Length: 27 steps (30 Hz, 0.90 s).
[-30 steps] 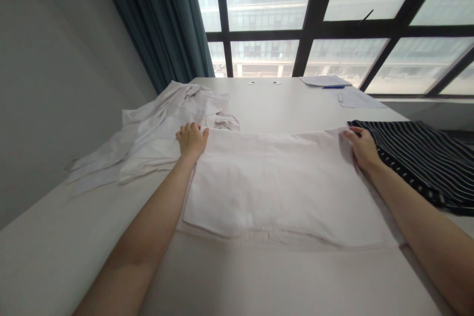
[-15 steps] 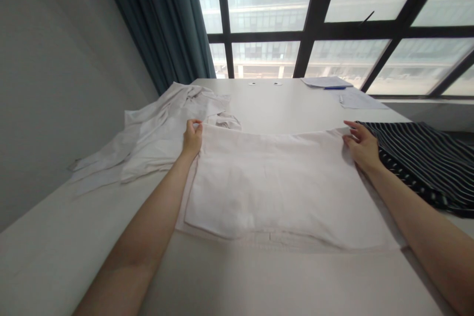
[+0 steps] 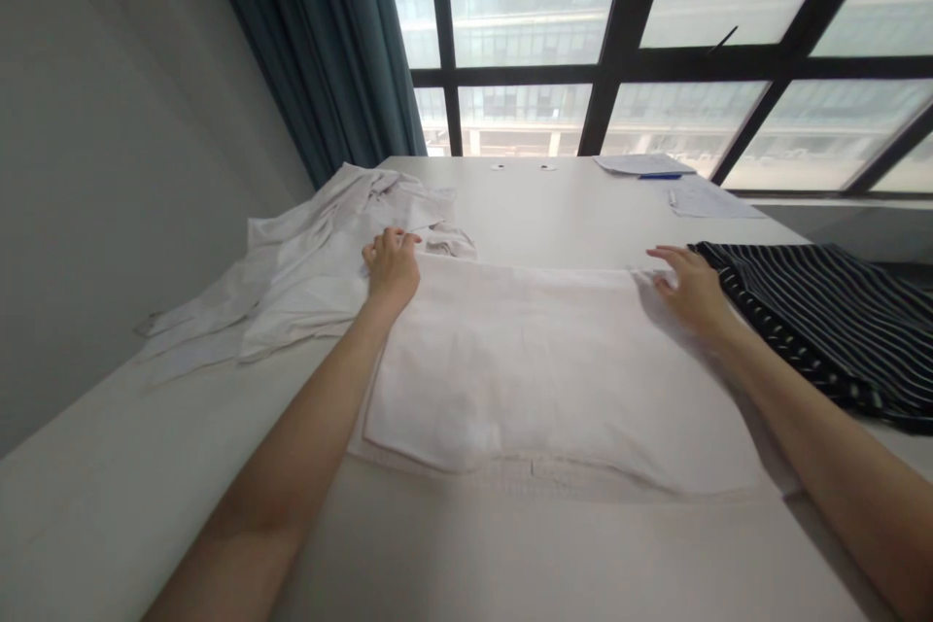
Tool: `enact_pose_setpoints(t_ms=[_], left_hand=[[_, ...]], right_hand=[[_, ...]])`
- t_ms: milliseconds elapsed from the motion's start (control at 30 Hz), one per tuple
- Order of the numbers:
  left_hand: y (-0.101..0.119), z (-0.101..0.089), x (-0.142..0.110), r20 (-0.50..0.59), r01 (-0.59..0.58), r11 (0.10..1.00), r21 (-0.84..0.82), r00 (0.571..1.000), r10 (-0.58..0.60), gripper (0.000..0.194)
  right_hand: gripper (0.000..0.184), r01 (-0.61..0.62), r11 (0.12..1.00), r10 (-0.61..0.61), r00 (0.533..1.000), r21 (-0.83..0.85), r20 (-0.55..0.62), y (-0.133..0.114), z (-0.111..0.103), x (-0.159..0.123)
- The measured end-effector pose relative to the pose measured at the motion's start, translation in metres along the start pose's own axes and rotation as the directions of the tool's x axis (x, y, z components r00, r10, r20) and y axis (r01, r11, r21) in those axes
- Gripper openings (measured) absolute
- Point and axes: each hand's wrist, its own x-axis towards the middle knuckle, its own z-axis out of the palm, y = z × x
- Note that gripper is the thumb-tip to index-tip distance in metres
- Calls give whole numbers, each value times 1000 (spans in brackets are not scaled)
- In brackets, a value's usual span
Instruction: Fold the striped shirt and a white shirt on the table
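Note:
A folded white garment point(image 3: 525, 369) lies flat on the white table in front of me, its layers slightly offset along the left and near edges. At its far left corner rests my left hand point(image 3: 394, 267), palm down with the fingers bent and spread. My right hand point(image 3: 689, 292) is at the far right corner, fingers stretched out and the thumb apart from them. Whether its fingertips touch the fabric is hard to tell. Beyond my left hand lies a loose heap of white clothing point(image 3: 313, 272).
A black garment with white stripes point(image 3: 838, 321) lies at the right table edge, beside my right forearm. Papers point(image 3: 641, 162) and a blue pen point(image 3: 660, 176) are at the back right of the table point(image 3: 539, 224). Behind stand a window and a dark blue curtain point(image 3: 313, 39).
Both hands have moved inward along the garment's far edge. The left fingers have gone from a pinch at the corner to a spread, and the right hand has shifted left.

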Motion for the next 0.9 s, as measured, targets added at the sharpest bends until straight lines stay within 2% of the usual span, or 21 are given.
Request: enact_pose_setpoints(t_ms=[67,133,200,267,333,467,600,900], left_hand=[[18,-2,-2,109,-121,992,46,987,115,34],[36,1,-8,263,-230,973,10,940,219,37],[50,7,-16,395,-318,947,-48,865,311,44],[57,12,-23,470,-376,923,-84,802,369,50],[59,14,-28,500,-397,913,-95,774,389,52],[56,10,-29,509,-398,912,-99,767,390,53],[52,7,-26,508,-381,921,-80,779,366,52],[36,11,-20,474,-208,972,106,870,134,57]], right_hand=[[49,76,994,-60,978,-75,197,-17,6,-2],[52,110,990,-74,943,-93,325,-31,14,-6],[54,115,989,-71,921,-94,382,-38,20,-11],[56,103,989,-49,908,-109,417,-39,21,-14],[58,86,988,-22,898,-128,439,-38,20,-14],[61,34,984,51,888,-176,456,-33,16,-11],[64,-24,973,127,887,-230,445,-24,13,-10],[68,-99,952,213,895,-291,393,0,7,-15]])
